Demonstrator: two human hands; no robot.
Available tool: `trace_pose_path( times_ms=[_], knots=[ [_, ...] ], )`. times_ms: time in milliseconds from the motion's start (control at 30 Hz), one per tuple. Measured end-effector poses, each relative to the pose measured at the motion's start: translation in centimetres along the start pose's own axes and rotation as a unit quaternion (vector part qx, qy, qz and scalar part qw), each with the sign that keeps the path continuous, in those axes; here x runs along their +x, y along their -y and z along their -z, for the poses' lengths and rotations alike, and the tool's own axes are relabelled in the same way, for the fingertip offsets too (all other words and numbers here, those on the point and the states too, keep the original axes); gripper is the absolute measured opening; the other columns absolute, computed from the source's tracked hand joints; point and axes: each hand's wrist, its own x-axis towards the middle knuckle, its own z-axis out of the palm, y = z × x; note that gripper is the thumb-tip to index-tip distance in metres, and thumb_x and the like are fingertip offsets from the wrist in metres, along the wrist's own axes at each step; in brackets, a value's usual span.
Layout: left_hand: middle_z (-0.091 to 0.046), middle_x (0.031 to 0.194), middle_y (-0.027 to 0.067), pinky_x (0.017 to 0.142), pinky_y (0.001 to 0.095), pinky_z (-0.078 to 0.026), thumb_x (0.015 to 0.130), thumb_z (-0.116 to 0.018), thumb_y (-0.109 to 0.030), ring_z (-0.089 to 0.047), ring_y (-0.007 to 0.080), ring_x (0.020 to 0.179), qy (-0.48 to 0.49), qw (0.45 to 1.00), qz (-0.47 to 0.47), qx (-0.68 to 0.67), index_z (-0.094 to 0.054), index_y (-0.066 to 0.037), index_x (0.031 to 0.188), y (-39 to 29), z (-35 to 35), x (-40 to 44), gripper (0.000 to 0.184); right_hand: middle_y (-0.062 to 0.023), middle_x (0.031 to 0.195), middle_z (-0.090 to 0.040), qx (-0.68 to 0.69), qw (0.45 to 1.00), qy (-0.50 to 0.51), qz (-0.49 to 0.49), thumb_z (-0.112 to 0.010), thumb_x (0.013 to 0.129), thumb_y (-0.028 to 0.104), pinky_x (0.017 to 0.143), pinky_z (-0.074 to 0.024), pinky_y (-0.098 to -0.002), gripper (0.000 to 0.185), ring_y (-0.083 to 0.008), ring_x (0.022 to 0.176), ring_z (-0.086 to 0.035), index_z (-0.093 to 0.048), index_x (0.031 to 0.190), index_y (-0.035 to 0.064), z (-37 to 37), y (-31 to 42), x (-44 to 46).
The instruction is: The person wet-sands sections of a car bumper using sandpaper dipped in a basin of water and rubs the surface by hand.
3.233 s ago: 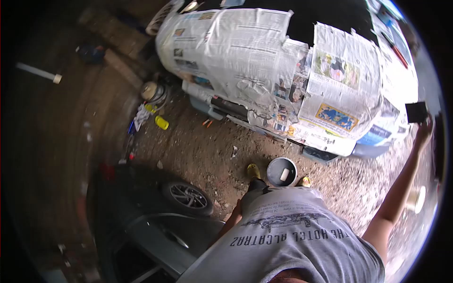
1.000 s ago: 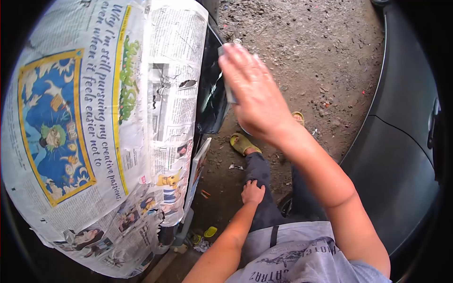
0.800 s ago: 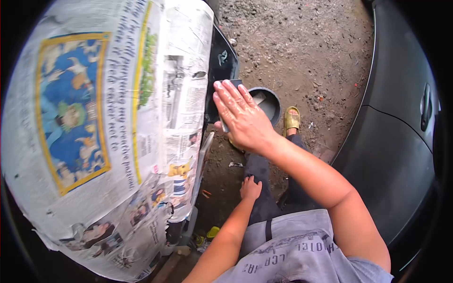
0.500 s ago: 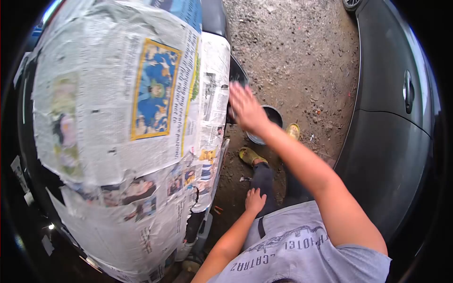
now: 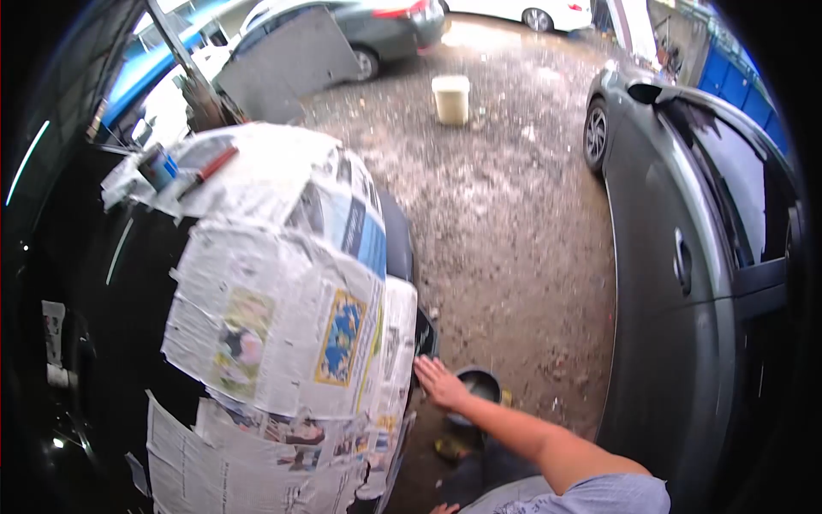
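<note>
My right hand (image 5: 439, 383) reaches out with its fingers stretched and its palm down, at the side of a dark car body covered in newspaper sheets (image 5: 282, 343). The fingertips are at the dark panel (image 5: 424, 332) just past the paper's edge; I cannot tell whether they press on it. Nothing shows in this hand. A dark bucket (image 5: 490, 385) stands on the ground beside it, partly behind my wrist. Of my left hand (image 5: 445, 509) only a sliver shows at the bottom edge, near my leg, with its fingers laid out and nothing visible in them.
A blue-labelled can (image 5: 158, 167) and a red long object (image 5: 217, 163) lie on the papered front. A grey car (image 5: 659, 343) stands close on my right. Wet gravel (image 5: 505, 223) runs between, with a white bucket (image 5: 451, 100) farther off and parked cars (image 5: 377, 34) behind.
My view has tilted up, bringing the yard, the white bucket and parked cars into sight. My right hand stays by the panel edge. My left hand has nearly left the picture.
</note>
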Motion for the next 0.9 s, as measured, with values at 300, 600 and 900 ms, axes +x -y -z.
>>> trace_pose_path(
  times_ms=[300, 600, 900],
  knots=[
    [-0.047, 0.145, 0.0251, 0.115, 0.0431, -0.033, 0.098, -0.052, -0.040, -0.043, 0.0381, 0.136, -0.073, 0.928, -0.273, 0.244, -0.045, 0.001, 0.143, -30.3, 17.3, -10.7, 0.062, -0.0217, 0.158, -0.030, -0.024, 0.990, -0.026, -0.137, -0.053, 0.084, 0.014, 0.121, -0.0197, -0.0499, 0.065, -0.0358, 0.148, -0.026, -0.040, 0.144, -0.0057, 2.5, -3.6, 7.2],
    [-0.057, 0.131, 0.0185, 0.103, 0.0415, -0.047, 0.091, -0.065, -0.024, -0.056, 0.0339, 0.121, -0.303, 0.615, -0.495, 0.534, -0.060, -0.002, 0.122, -49.2, 41.5, -14.3, 0.039, -0.0218, 0.155, -0.035, 0.001, 0.998, -0.020, -0.060, -0.046, 0.092, 0.017, 0.121, -0.0213, -0.0488, 0.058, -0.0334, 0.148, -0.028, -0.039, 0.145, -0.0036, 2.1, -2.5, 3.2],
    [-0.051, 0.140, 0.0154, 0.112, 0.0439, -0.039, 0.086, -0.070, -0.020, -0.044, 0.0344, 0.135, -0.343, 0.566, -0.484, 0.573, -0.059, -0.006, 0.127, -47.7, 51.6, -11.7, 0.045, -0.0198, 0.158, -0.032, 0.015, 0.992, -0.039, -0.122, -0.054, 0.081, 0.011, 0.121, -0.0200, -0.0475, 0.068, -0.0306, 0.150, -0.025, -0.040, 0.146, -0.0034, 0.7, -0.5, 3.5]
  ],
)
